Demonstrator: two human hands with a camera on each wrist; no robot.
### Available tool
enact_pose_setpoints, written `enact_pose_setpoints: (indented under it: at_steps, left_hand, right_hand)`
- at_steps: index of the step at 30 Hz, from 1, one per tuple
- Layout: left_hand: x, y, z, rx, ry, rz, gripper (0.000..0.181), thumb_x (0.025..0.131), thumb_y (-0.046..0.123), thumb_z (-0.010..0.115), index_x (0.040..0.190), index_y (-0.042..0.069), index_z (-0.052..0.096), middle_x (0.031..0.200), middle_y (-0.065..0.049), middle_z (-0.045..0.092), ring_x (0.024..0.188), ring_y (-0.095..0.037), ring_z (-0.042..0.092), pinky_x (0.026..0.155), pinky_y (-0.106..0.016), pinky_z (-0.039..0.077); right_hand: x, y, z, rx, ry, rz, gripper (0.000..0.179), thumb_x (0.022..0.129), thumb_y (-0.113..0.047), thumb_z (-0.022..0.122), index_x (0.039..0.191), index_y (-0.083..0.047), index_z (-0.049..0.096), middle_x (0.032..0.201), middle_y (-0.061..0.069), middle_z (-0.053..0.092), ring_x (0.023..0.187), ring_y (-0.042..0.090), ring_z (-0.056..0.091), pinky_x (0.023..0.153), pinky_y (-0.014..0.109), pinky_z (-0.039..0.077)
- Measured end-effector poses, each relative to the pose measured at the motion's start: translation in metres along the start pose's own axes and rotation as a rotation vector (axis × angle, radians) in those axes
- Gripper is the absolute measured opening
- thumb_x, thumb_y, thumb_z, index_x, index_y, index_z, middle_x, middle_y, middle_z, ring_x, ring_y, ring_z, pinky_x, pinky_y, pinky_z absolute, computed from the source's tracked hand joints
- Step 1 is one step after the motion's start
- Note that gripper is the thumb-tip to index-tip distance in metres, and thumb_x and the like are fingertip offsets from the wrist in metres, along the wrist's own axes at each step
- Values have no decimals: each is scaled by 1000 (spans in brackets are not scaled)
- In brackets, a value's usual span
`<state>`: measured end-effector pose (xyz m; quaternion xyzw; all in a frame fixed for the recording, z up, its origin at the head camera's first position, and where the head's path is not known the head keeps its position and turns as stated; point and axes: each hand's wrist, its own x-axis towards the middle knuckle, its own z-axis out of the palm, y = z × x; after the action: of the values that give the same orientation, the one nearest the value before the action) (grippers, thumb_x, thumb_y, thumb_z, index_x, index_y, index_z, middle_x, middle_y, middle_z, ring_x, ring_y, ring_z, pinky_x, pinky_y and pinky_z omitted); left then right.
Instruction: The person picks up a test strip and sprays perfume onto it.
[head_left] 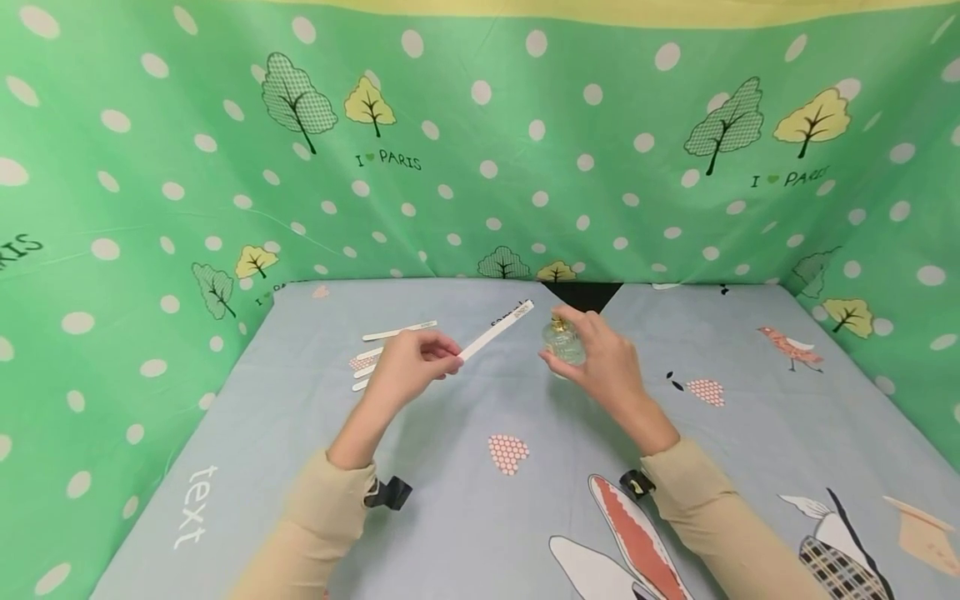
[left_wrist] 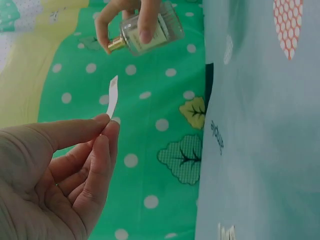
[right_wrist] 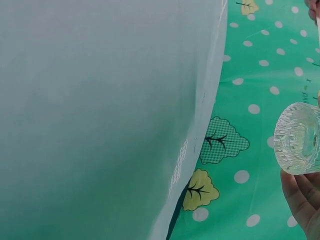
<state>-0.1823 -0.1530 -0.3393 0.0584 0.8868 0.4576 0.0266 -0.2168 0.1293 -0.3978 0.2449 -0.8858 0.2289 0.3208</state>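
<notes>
My left hand (head_left: 416,362) pinches one end of a white paper test strip (head_left: 495,332) between thumb and fingertips. The strip slants up and to the right, its far end near the bottle. My right hand (head_left: 606,362) grips a clear glass perfume bottle (head_left: 561,342) above the table. In the left wrist view, a fingertip sits at the bottle's gold spray top (left_wrist: 116,44), which faces the strip's side. The ribbed glass base (right_wrist: 295,140) shows in the right wrist view. Bottle and strip are apart.
Several more white strips (head_left: 401,331) lie on the table left of my left hand, partly hidden by it. The grey-blue printed cloth (head_left: 450,500) covers the table. A green dotted curtain (head_left: 465,150) stands behind and at both sides.
</notes>
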Motion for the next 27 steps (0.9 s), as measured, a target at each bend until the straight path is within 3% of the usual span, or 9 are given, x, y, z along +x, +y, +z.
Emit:
enact_pose_setpoints:
  at_steps: [3,8,11,15,22,27]
  left_hand:
    - [2,4,4,-7,-14,12,13,87,6,74,99,1,74,86,-12,76,71,-12,70,68,-30,60]
    - [4,6,10,-22,-27,22,14,86,5,75,99,1,74,86,-13,76,69,-11,70,70,-35,61]
    - [4,6,11,-18,-29,23,14,86,6,75,98,1,75,85,-12,76,69,-11,70,69,-32,60]
    - [4,1,8,-19,-25,15,14,86,6,74,99,1,74,86,-13,76,72,-14,72,68,-29,60]
    - [5,-28,-6,-17,-2,-56,16,88,8,73,102,-1,73,90,-15,76,87,-34,74,75,-38,62]
    - [3,-61,-21,-12,9,-133,20,88,9,74,103,-3,73,88,-14,77,83,-30,75,70,-28,61]
  right_hand:
    - [2,-1,0,-13,4,-1,65,76,-36,84,132,-22,54,85,9,58,55,16,47,42,24,34]
    - [2,1,2,-26,26,-8,65,75,-36,85,130,-20,55,81,9,56,52,14,44,41,22,31]
    - [1,3,1,2,17,15,66,76,-34,85,132,-20,54,86,10,60,57,18,51,43,26,38]
    - [0,7,-4,93,-24,109,67,80,-31,84,137,-20,50,104,13,68,70,25,62,53,36,51]
    - [3,25,-11,246,-106,287,72,84,-25,81,143,-18,39,103,20,66,83,35,66,72,47,58]
    - [3,43,-12,359,-188,390,80,86,-16,79,147,-12,27,111,25,67,89,36,64,76,44,53]
